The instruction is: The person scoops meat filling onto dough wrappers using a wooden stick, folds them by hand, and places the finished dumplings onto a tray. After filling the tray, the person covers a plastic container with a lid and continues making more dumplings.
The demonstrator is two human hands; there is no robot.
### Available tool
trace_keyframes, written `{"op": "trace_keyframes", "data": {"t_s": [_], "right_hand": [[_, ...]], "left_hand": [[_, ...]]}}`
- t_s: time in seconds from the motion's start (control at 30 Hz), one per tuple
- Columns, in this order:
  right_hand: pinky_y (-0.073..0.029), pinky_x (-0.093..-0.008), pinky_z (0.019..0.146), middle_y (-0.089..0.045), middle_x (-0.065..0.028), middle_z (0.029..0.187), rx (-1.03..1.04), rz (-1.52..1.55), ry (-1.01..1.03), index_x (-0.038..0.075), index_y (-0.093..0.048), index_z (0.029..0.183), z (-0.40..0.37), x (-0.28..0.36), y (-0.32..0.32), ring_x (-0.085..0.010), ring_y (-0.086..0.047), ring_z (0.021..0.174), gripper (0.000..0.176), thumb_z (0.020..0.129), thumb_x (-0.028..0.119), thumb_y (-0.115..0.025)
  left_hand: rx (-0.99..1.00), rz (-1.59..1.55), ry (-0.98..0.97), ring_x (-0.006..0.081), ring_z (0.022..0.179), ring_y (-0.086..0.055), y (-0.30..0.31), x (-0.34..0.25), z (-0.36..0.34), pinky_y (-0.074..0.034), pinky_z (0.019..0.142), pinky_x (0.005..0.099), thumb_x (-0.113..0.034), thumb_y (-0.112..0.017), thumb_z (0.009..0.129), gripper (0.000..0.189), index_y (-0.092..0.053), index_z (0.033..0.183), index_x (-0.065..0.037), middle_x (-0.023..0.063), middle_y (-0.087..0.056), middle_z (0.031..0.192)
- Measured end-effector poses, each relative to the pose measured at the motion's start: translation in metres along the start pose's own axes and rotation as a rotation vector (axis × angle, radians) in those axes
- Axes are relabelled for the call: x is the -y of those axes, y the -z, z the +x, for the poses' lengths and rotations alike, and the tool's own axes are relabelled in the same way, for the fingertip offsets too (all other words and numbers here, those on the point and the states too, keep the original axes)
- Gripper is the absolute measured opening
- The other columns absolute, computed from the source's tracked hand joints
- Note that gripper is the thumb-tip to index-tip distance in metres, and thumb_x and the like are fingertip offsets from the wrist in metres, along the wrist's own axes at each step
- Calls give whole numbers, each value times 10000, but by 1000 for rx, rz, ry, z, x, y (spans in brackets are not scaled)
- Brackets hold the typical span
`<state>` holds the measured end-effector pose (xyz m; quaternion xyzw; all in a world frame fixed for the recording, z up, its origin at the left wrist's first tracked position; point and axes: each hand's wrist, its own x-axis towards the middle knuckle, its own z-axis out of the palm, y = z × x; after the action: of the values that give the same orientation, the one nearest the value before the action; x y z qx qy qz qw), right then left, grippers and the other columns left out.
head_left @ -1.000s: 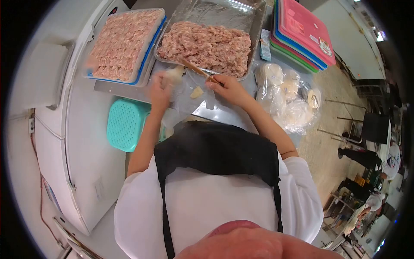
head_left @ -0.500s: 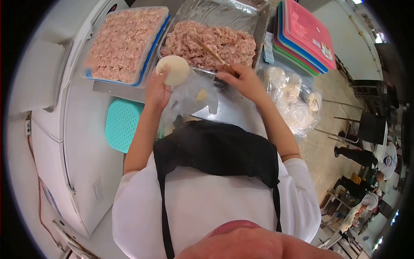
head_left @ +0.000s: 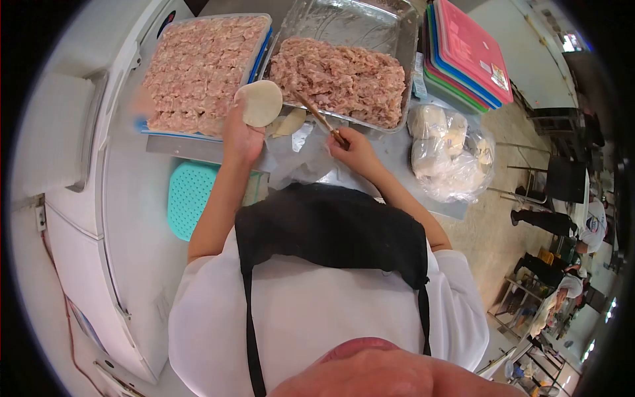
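My left hand [head_left: 242, 137] is closed on a round, pale dough wrapper [head_left: 263, 104], held up near the left front corner of a metal pan [head_left: 370, 25]. In that pan lies a mass of minced meat filling [head_left: 340, 79]. My right hand [head_left: 355, 149] grips the handle of a thin wooden spatula [head_left: 320, 116]. Its tip points up and left, at the near edge of the filling and just right of the wrapper. Below the pan, clear plastic film [head_left: 291, 159] and loose pieces of dough [head_left: 291, 122] lie on the metal table.
A blue-rimmed container [head_left: 205, 73] full of rows of dumplings stands at the left. On the right are stacked coloured lids [head_left: 471, 56] and a plastic bag of wrappers [head_left: 453, 155]. A turquoise perforated basket [head_left: 190, 198] sits at lower left. Other people [head_left: 592, 225] stand far right.
My right hand has drawn back toward my body, and the spatula's tip has moved from over the filling to its near edge. The wrapper stays in my left hand, slightly turned.
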<state>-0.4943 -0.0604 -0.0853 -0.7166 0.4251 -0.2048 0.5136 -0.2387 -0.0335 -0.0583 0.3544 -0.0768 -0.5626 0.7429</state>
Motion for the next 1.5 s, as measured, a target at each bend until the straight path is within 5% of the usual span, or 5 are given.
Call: {"op": "trace_keyframes", "data": {"t_s": [0.43,1.0,1.27,1.37,1.5], "right_hand": [[-476,-356,707,-624,-136,840,-49,-292,-71,32,-603,1127,-38,29,91,-249,-599,759,337,831,186,-648],[-495,-442,608,-627,-129,743,-146,-1102,349,69,-623,741,20,31,98,-318,-627,704,322,924,304,-499],[-473,-463,675,-633,-174,743,-7,-859,153,23,-635,789,21,15,87,-360,-611,727,381,936,336,-477],[-473,-438,666,-644,-174,761,44,-682,45,37,-664,817,24,13,97,-361,-611,719,365,931,339,-494],[-467,-406,647,-643,-172,754,8,-420,52,46,-684,855,18,15,105,-342,-605,681,357,927,356,-522]], "left_hand": [[1198,1393,-134,205,1051,-564,21,80,-19,-425,936,332,-200,-505,941,254,-618,1081,-21,93,-617,1111],[57,232,-43,242,1062,-589,-20,11,-9,-486,914,377,-131,-480,944,341,-502,1257,2,147,-585,1185],[648,-45,447,298,1107,-570,-39,7,-25,-459,949,422,-127,-466,920,366,-497,1268,-21,141,-576,1217],[989,1433,-307,277,1106,-569,-49,40,-24,-438,954,391,-132,-459,920,321,-560,1210,-37,110,-590,1209],[927,1032,-217,248,1087,-569,-94,19,-39,-424,933,336,-120,-439,929,289,-603,1155,-44,77,-611,1177]]}}
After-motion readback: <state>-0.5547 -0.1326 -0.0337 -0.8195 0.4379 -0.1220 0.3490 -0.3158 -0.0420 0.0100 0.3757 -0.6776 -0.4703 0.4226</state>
